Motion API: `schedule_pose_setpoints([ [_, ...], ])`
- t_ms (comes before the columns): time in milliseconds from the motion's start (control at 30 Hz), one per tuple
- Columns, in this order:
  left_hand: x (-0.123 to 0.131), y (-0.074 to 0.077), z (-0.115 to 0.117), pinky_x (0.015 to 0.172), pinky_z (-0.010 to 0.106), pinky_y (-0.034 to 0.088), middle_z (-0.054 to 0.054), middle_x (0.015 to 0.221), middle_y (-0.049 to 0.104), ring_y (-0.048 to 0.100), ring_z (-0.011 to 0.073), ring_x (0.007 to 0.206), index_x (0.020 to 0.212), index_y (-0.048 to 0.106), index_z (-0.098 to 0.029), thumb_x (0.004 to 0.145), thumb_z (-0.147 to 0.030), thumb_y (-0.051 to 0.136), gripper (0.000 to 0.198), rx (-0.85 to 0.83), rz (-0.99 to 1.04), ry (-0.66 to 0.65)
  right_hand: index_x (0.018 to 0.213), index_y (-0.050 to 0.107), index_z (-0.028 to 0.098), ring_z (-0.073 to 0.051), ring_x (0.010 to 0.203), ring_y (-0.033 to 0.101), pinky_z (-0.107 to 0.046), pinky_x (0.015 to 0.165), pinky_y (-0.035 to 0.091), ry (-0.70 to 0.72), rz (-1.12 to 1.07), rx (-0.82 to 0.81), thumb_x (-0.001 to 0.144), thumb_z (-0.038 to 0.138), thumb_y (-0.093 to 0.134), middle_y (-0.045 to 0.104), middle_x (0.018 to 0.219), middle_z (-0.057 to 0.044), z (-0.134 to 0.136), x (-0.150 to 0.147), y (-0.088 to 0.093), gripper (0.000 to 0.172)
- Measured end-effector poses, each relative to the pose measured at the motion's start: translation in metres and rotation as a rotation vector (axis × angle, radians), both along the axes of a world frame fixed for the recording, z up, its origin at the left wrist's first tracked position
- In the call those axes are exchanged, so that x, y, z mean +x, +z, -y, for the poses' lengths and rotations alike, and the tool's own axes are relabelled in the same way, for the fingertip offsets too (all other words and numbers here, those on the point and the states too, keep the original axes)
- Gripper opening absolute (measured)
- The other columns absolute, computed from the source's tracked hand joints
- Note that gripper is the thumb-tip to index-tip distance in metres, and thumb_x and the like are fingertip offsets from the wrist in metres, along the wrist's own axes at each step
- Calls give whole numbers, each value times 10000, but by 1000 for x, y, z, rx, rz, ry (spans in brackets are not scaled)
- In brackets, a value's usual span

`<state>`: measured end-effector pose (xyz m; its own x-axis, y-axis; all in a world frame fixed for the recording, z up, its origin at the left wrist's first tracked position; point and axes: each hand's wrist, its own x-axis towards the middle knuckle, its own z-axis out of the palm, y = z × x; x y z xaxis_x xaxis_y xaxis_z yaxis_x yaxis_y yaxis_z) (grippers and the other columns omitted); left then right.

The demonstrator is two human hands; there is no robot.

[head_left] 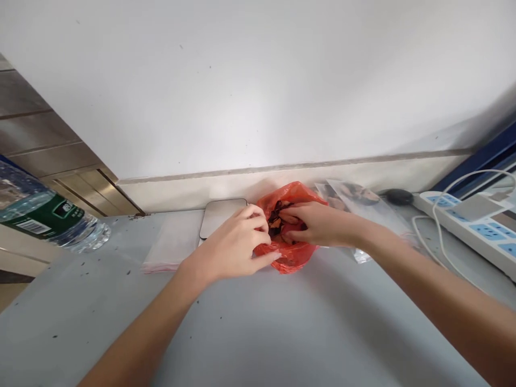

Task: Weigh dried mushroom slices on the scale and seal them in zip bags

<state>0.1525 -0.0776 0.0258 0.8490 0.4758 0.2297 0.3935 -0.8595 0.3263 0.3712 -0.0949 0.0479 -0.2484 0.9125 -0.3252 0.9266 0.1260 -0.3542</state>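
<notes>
A crumpled red plastic bag (296, 263) stands with its mouth up near the wall. Dark brown, shrivelled dried pieces (274, 220) show inside it; their exact kind I cannot tell. My left hand (244, 242) is at the bag's left side, its fingers curled over the rim and its thumb at the front edge. My right hand (306, 223) reaches into the mouth from the right, thumb and fingers bent together among the pieces. What lies between those fingertips is partly hidden. Just left of the bag is a flat scale-like device (220, 212) with a pale top, partly behind my left hand.
Clear zip bags (171, 242) lie left of the device. More clear bags (358, 201), some with dark contents, lie to the right, near a black mouse-like object (398, 196). A power strip (475, 228) with a white cable is far right. A large water bottle (48, 215) stands left.
</notes>
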Motion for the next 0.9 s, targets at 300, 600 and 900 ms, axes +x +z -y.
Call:
schedule_pose_setpoints([
  [300,-12,-1,-4,916,340,548,68,888,769,591,265,1144,755,764,-179,979,-336,715,278,-28,1,11,1510,476,274,-332,1152,643,-369,770,565,-114,248,-49,760,379,804,523,1470,-156,-24,-32,-11,826],
  [600,-13,0,-6,929,335,544,57,901,780,599,252,1139,762,763,-178,985,-296,704,260,-31,-2,10,1306,622,249,-323,1051,687,-355,716,576,-131,226,-49,769,429,786,616,1297,-152,-32,-43,-16,590],
  [900,-14,2,-4,921,348,560,51,917,787,610,252,1144,788,782,-193,993,-282,681,245,-41,-7,28,1196,672,262,-277,839,712,-320,567,538,-129,144,-60,773,403,781,726,1046,-113,-35,-40,-12,459],
])
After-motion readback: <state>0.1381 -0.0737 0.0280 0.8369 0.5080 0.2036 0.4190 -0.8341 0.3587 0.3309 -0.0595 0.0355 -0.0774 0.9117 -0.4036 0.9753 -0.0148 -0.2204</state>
